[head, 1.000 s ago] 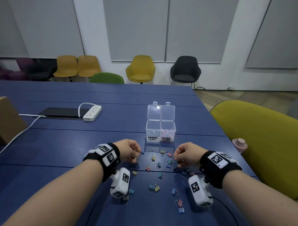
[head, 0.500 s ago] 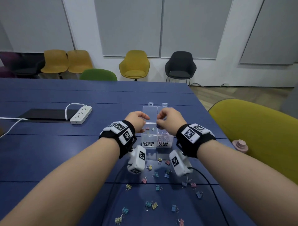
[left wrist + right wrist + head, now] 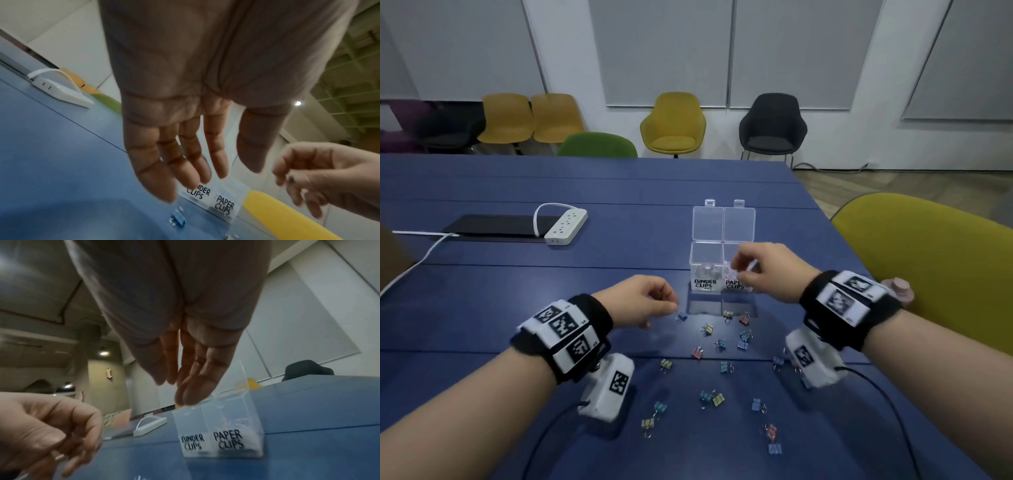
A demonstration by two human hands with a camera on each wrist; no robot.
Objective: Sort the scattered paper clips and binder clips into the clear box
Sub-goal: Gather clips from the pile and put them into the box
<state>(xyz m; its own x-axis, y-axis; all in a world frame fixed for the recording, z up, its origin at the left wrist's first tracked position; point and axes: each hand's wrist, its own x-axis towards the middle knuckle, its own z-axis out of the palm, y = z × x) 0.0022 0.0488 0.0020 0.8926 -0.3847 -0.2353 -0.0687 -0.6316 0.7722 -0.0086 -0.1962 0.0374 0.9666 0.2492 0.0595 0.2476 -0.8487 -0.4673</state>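
The clear two-part box (image 3: pixel 707 260) stands open on the blue table (image 3: pixel 482 308), labelled BINDER CLIPS left and PAPER CLIPS right; both parts hold clips. Several coloured binder clips (image 3: pixel 709 329) lie scattered in front of it. My left hand (image 3: pixel 671 308) hovers low, left of the box, just above a blue clip (image 3: pixel 681 317), with its fingers relaxed and holding nothing. The left wrist view shows my left hand (image 3: pixel 236 172) with straight fingers, the blue clip (image 3: pixel 177 218) and the box (image 3: pixel 224 206). My right hand (image 3: pixel 738 270) is over the box's front right part. In the right wrist view my right hand (image 3: pixel 172 391) hangs with straight, empty fingers above the box (image 3: pixel 218 434).
A white power strip (image 3: pixel 566 228) and a black pad (image 3: pixel 493 224) lie at the back left. A yellow-green chair (image 3: pixel 928 267) stands close on the right, with a pink object (image 3: pixel 897 291) at the table's edge. A brown box (image 3: pixel 390 260) sits at far left.
Both hands rose from the scattered clips to the box top half a second ago. Since then my left hand has dropped back toward the clips and my right hand has drawn slightly back.
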